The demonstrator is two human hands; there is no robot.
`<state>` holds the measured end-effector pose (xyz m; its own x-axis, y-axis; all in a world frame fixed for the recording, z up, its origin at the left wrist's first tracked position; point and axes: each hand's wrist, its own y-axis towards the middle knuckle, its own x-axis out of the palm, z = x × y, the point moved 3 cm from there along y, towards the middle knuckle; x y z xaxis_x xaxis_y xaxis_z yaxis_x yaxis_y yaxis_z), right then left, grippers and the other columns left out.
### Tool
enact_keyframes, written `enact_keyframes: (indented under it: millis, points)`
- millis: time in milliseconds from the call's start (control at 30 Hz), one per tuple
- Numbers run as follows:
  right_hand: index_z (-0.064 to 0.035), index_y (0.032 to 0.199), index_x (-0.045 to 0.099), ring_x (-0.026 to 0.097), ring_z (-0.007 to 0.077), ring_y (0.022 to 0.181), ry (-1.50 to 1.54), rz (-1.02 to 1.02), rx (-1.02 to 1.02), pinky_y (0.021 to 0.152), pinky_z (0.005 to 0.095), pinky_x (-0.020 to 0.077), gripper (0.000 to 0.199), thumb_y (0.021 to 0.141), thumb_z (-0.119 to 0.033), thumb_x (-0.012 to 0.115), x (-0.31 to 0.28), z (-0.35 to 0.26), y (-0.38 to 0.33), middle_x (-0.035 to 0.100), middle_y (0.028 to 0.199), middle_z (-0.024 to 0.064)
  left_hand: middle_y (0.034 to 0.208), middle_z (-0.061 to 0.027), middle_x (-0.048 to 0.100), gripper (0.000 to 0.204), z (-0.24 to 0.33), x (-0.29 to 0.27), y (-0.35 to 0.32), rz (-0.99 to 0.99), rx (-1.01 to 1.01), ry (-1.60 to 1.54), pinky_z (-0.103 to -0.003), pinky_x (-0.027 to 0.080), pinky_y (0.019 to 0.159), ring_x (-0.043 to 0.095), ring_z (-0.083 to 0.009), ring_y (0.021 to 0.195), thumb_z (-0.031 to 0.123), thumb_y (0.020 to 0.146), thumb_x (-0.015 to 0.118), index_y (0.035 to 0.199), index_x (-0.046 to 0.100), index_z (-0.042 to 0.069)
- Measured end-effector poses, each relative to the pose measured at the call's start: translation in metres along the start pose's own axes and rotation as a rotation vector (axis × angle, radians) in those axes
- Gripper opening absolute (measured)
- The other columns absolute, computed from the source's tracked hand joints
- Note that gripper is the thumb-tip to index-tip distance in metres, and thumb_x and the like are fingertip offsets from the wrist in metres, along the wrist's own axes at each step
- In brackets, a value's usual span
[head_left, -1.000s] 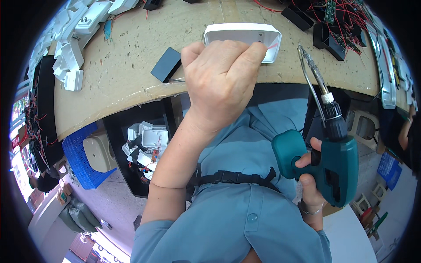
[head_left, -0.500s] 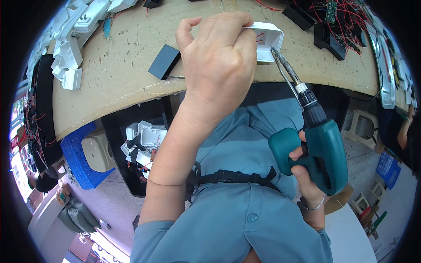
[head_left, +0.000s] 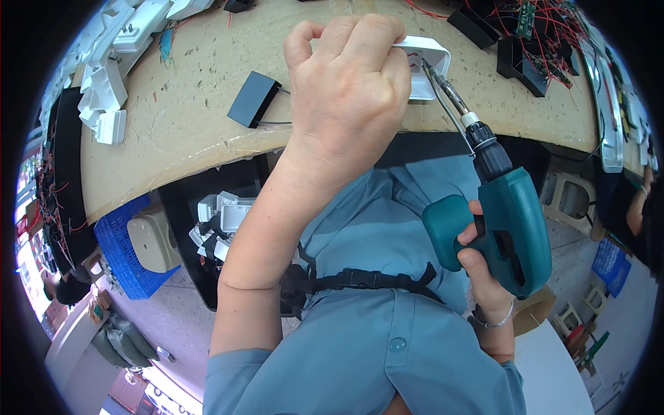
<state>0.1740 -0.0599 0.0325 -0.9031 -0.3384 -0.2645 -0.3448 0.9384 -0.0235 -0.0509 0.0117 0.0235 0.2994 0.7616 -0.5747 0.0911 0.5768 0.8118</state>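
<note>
My left hand (head_left: 349, 93) is closed on a white plastic housing (head_left: 440, 57) above the table; its fingertips are hidden behind the back of the hand. Red wire ends (head_left: 412, 61) show inside the housing's open side. In my right hand (head_left: 487, 283) is a teal soldering gun (head_left: 515, 225), with a finger at its trigger. Its tip and the thin solder feed tube (head_left: 451, 114) beside it point up and left, reaching inside the housing near the wires. A black box (head_left: 253, 99) with a thin cable lies left of my left hand.
White housings (head_left: 104, 86) are heaped at the table's left. Black cases (head_left: 520, 66), red wires and green circuit boards pile up at the far right. Below the table edge, an open black drawer (head_left: 187, 235) holds white parts. A blue crate (head_left: 124, 242) and stool (head_left: 153, 238) stand left.
The soldering gun's tip has moved left and up, deeper into the housing. My left hand and the housing have shifted slightly right. The black box has shifted a little to the left.
</note>
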Motion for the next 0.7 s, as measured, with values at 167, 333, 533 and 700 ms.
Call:
enact_keyframes:
  millis: [167, 333, 533, 700]
  points:
    - [-0.0014, 0.104, 0.056, 0.059, 0.014, 0.076, -0.071, -0.032, -0.022, 0.07, 0.0255, 0.0453, 0.038, 0.074, -0.013, 0.076, 0.0005, -0.0026, 0.0074, 0.062, 0.085, 0.0046, 0.087, 0.0003, 0.055, 0.002, 0.0004, 0.0017, 0.0003, 0.002, 0.019, -0.002, -0.036, 0.032, 0.078, 0.053, -0.0157, 0.079, 0.005, 0.061, 0.06, 0.062, 0.057, 0.006]
    - [-0.0015, 0.104, 0.058, 0.059, 0.0138, 0.077, 0.071, 0.05, 0.049, 0.07, 0.0263, 0.0452, 0.036, 0.076, -0.014, 0.075, 0.0059, -0.0032, 0.0076, 0.062, 0.087, 0.0044, 0.085, 0.0007, 0.055, 0.003, -0.0002, 0.0003, 0.0007, -0.003, 0.01, -0.017, -0.036, 0.032, 0.077, 0.053, -0.0155, 0.078, 0.005, 0.061, 0.06, 0.06, 0.056, 0.006]
    - [-0.0001, 0.11, 0.054, 0.059, 0.0124, 0.077, 0.065, 0.058, 0.076, 0.07, 0.0249, 0.0463, 0.043, 0.075, -0.013, 0.076, 0.0074, -0.0027, 0.008, 0.063, 0.089, 0.0052, 0.085, 0.0009, 0.055, 0.004, -0.0011, 0.0012, 0.0001, 0.019, 0.003, -0.026, -0.036, 0.031, 0.077, 0.053, -0.0153, 0.078, 0.005, 0.063, 0.06, 0.061, 0.056, 0.006]
    - [0.0009, 0.109, 0.054, 0.06, 0.0116, 0.075, -0.133, -0.014, -0.032, 0.067, 0.0237, 0.0481, 0.044, 0.074, -0.012, 0.077, 0.0035, -0.0011, 0.0096, 0.062, 0.09, 0.0059, 0.084, 0.0009, 0.054, 0.004, -0.0008, 0.0015, 0.0003, 0.033, 0.007, -0.013, -0.036, 0.031, 0.077, 0.053, -0.0153, 0.078, 0.005, 0.062, 0.06, 0.061, 0.056, 0.007]
